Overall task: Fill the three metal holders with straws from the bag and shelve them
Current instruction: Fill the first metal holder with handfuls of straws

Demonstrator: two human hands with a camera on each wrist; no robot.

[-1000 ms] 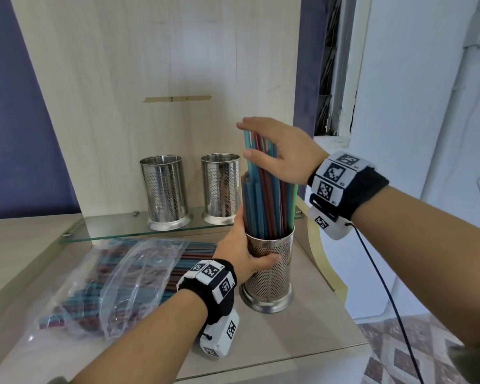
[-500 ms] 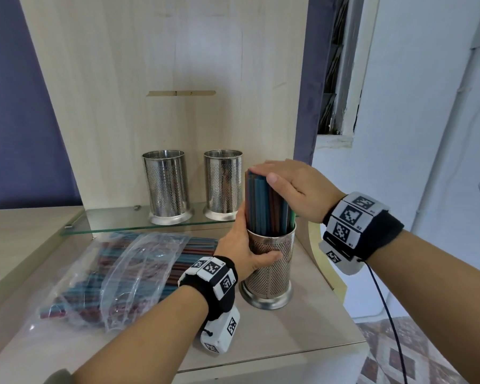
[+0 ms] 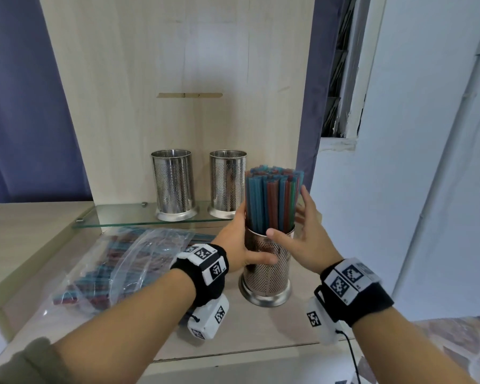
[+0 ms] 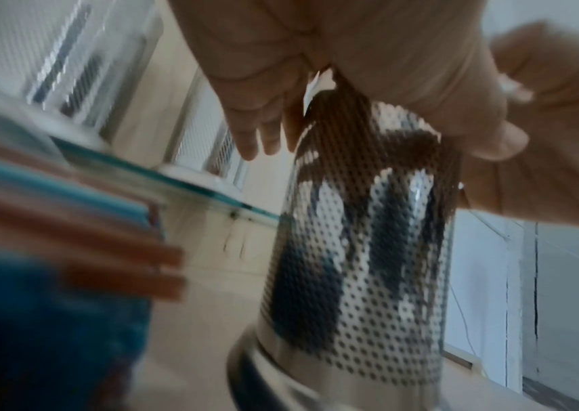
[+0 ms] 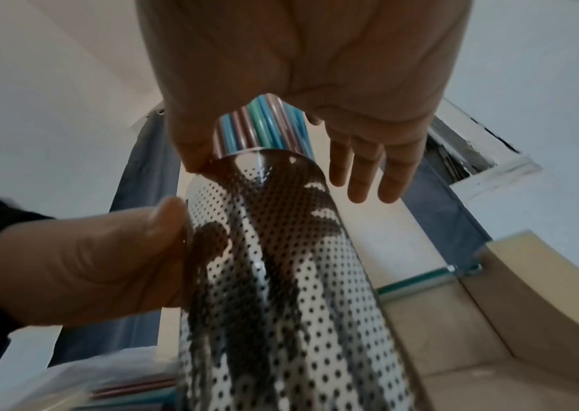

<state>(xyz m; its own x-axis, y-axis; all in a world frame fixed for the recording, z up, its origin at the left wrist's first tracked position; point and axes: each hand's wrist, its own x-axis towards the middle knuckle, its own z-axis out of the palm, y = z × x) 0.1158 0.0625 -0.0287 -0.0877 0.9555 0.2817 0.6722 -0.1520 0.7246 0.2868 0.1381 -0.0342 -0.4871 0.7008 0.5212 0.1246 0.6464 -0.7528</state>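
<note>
A perforated metal holder (image 3: 269, 275) packed with blue, red and green straws (image 3: 272, 200) stands on the wooden counter (image 3: 261, 328). My left hand (image 3: 247, 242) grips its left side, thumb across the front. My right hand (image 3: 299, 223) is open at its right side, fingers straight beside the straws, thumb tip at the rim. The right wrist view shows the holder (image 5: 280, 278), the straws (image 5: 263, 125) and the left thumb (image 5: 104, 264). Two empty holders (image 3: 173, 184) (image 3: 227, 184) stand on the glass shelf (image 3: 117, 217). The clear bag of straws (image 3: 117, 261) lies to the left.
A wooden back panel (image 3: 178, 79) rises behind the glass shelf. The counter's right edge drops off beside the filled holder, with a white wall (image 3: 399, 189) beyond. The glass shelf edge (image 4: 210, 194) sits just behind the held holder (image 4: 361, 264).
My right hand pushed the straws down into the holder, then came off their tops and moved down to the holder's right side. The left hand kept its grip.
</note>
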